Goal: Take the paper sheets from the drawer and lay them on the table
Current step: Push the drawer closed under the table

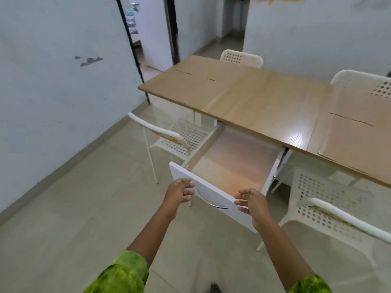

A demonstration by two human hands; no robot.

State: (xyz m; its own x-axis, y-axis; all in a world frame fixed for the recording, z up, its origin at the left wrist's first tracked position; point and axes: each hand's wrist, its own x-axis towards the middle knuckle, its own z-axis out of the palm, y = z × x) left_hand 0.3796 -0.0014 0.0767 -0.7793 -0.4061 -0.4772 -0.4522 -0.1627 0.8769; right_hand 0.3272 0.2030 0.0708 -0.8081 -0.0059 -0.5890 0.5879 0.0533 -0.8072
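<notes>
Soft even daylight, glare on the table (296, 138), wide-angle bending at edges.

White perforated chairs (184, 137), flattened cardboard (355, 140), beige tiled floor (84, 208), scuffed pale wall (53, 92), open doorway (231, 20)

I see the drawer (211, 195) pulled well out from under the near edge of the table (264, 106). It has a white front panel with a curved metal handle (211, 205) across it. Inside is one pale, smooth surface with a pink-orange sheen (a sheet or the bare bottom, I cannot tell). The table is long, with a glossy light-wood top. The left brown sheet (190, 81) lies flat at one end and the right brown sheet (355, 134) flat at the other. Each shows thin dark slits.
</notes>
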